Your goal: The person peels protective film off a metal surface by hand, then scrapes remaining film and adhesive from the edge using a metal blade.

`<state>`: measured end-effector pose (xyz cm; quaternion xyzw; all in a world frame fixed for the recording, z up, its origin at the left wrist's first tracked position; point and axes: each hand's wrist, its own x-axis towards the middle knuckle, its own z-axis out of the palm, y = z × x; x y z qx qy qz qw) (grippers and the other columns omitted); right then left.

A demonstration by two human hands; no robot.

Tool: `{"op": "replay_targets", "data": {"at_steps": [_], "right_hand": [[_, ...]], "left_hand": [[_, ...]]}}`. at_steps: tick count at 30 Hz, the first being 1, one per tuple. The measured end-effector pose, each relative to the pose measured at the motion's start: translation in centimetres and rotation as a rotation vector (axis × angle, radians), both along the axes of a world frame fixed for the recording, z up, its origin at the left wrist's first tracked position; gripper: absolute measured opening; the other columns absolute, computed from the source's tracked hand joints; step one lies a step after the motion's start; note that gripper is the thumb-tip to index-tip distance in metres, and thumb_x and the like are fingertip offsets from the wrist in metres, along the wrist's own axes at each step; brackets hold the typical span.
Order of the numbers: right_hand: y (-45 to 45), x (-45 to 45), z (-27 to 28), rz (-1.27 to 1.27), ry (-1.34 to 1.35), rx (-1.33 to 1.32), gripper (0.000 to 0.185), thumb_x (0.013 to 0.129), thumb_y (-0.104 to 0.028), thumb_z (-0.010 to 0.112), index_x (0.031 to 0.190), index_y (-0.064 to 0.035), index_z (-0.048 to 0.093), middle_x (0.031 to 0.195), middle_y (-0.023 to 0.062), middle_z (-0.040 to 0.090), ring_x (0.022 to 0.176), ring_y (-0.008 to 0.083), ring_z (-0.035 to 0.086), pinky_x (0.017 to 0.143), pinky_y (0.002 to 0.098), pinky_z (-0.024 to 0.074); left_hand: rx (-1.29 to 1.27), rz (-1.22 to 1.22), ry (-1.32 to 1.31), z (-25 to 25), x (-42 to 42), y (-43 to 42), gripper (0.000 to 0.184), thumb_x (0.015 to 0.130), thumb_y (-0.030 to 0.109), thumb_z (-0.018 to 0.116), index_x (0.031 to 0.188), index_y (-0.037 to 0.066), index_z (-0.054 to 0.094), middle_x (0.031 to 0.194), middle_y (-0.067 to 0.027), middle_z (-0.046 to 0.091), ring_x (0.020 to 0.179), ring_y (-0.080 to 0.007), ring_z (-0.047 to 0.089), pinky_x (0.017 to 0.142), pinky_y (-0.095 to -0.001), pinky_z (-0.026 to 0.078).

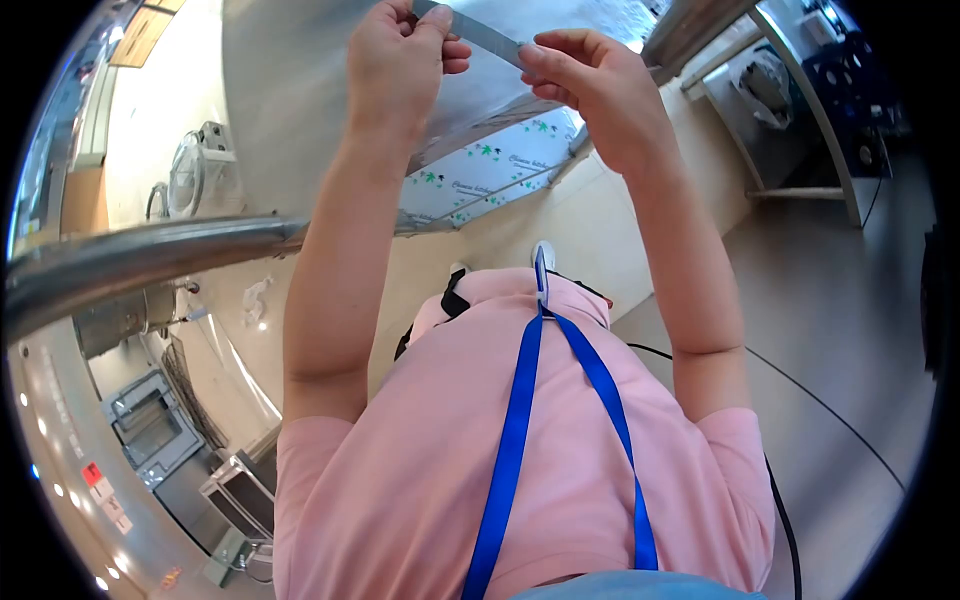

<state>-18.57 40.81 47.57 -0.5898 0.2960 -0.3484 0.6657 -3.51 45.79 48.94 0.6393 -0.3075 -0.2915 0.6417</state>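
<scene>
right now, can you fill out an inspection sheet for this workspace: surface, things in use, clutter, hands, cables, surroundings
Surface: grey metal-looking surface under and beyond the hands; film printed with green leaves shows below its edge.
Things in use: narrow grey strip stretched between the hands.
Clutter: crumpled white piece at left, material unclear; plastic-wrapped bundle at far right.
Hands: left hand and right hand both pinch the strip.
Cables: thin black cable across the floor at right; thicker one beside the pink shirt.
Surroundings: metal rail at left; blue lanyard hanging down the shirt.
</scene>
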Motion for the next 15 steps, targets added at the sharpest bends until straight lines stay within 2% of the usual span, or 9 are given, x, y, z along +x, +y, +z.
{"op": "replay_targets", "data": {"at_steps": [3, 4, 5, 7, 9, 10, 13, 14, 15], "right_hand": [[-1.0, 2.4, -0.1, 0.131, 0.033, -0.09, 0.029, 0.077, -0.024, 0.06, 0.088, 0.0021, 0.054, 0.08, 0.007, 0.057, 0.07, 0.0108, 0.054, 0.064, 0.0209, 0.0442], [-0.8, 3.7, 1.3, 0.097, 0.021, 0.122, 0.012, 0.074, -0.01, 0.058, 0.073, 0.0007, 0.053, 0.064, 0.0078, 0.054, 0.055, 0.0153, 0.05, 0.053, 0.0254, 0.0416], [-0.9, 4.1, 2.0, 0.139, 0.027, 0.088, 0.011, 0.074, -0.008, 0.058, 0.076, 0.0011, 0.053, 0.064, 0.0061, 0.054, 0.056, 0.0115, 0.05, 0.053, 0.0224, 0.041], [-1.8, 5.9, 2.7, 0.145, 0.049, 0.023, 0.009, 0.073, -0.006, 0.057, 0.076, 0.0021, 0.053, 0.065, 0.0072, 0.054, 0.057, 0.0125, 0.051, 0.054, 0.0225, 0.0416], [-2.4, 8.0, 2.9, 0.067, 0.143, -0.315, 0.009, 0.071, -0.002, 0.054, 0.077, 0.0037, 0.053, 0.068, 0.0084, 0.055, 0.061, 0.014, 0.052, 0.058, 0.0237, 0.043], [-4.5, 9.5, 0.9, 0.138, 0.08, -0.563, 0.013, 0.07, -0.004, 0.053, 0.081, 0.0031, 0.055, 0.072, 0.0091, 0.057, 0.065, 0.0149, 0.053, 0.062, 0.0252, 0.0437], [-4.7, 10.8, 0.9, 0.051, 0.18, -1.354, 0.015, 0.071, -0.009, 0.054, 0.082, 0.0009, 0.056, 0.075, 0.0086, 0.058, 0.067, 0.015, 0.054, 0.063, 0.0261, 0.0439], [-4.6, 11.1, 1.5, 0.123, 0.233, -1.265, 0.021, 0.073, -0.019, 0.056, 0.085, -0.0016, 0.058, 0.077, 0.0085, 0.058, 0.068, 0.0137, 0.053, 0.062, 0.0259, 0.0433], [-3.5, 11.1, 2.7, 0.207, 0.313, -0.972, 0.022, 0.074, -0.021, 0.056, 0.084, -0.0017, 0.058, 0.077, 0.0081, 0.058, 0.068, 0.0133, 0.053, 0.062, 0.0256, 0.043]], "left_hand": [[-0.015, 0.082, -0.054, 0.7, 1.2, 2.2, 0.008, 0.082, 0.008, 0.048, 0.081, 0.001, 0.046, 0.063, -0.0031, 0.05, 0.048, -0.009, 0.049, 0.042, -0.0204, 0.043], [-0.009, 0.137, -0.081, 1.1, 1.7, 2.9, 0.008, 0.082, 0.009, 0.048, 0.081, 0.001, 0.047, 0.063, -0.003, 0.05, 0.047, -0.009, 0.049, 0.042, -0.0203, 0.043], [-0.006, 0.189, -0.108, 1.4, 2.1, 3.5, 0.009, 0.082, 0.009, 0.049, 0.08, 0.001, 0.047, 0.063, -0.0029, 0.049, 0.047, -0.009, 0.049, 0.043, -0.0202, 0.043], [-0.064, 0.262, -0.071, 1.6, 3.2, 4.8, 0.01, 0.082, 0.01, 0.049, 0.08, 0.001, 0.047, 0.062, -0.0029, 0.049, 0.048, -0.0089, 0.048, 0.044, -0.02, 0.043], [-0.09, 0.317, -0.032, 1.2, 4.1, 6.1, 0.011, 0.082, 0.011, 0.049, 0.079, 0.001, 0.047, 0.062, -0.0028, 0.049, 0.048, -0.0087, 0.048, 0.044, -0.0199, 0.043], [-0.095, 0.336, -0.015, 1.0, 4.5, 6.6, 0.011, 0.082, 0.012, 0.049, 0.08, 0.001, 0.047, 0.061, -0.0027, 0.049, 0.048, -0.0086, 0.048, 0.045, -0.0199, 0.043], [-0.107, 0.377, 0.03, 0.3, 5.2, 7.6, 0.012, 0.083, 0.012, 0.049, 0.079, 0.001, 0.047, 0.061, -0.0028, 0.049, 0.048, -0.0086, 0.047, 0.045, -0.0198, 0.043], [-0.109, 0.387, 0.045, 0.0, 5.5, 7.9, 0.012, 0.083, 0.013, 0.049, 0.079, 0.001, 0.047, 0.061, -0.0029, 0.049, 0.048, -0.0085, 0.047, 0.045, -0.0198, 0.043], [-0.147, 0.375, 0.045, -0.5, 6.0, 8.1, 0.012, 0.081, 0.011, 0.05, 0.082, 0.0, 0.047, 0.063, -0.0038, 0.05, 0.05, -0.0093, 0.049, 0.047, -0.0198, 0.044]]}}
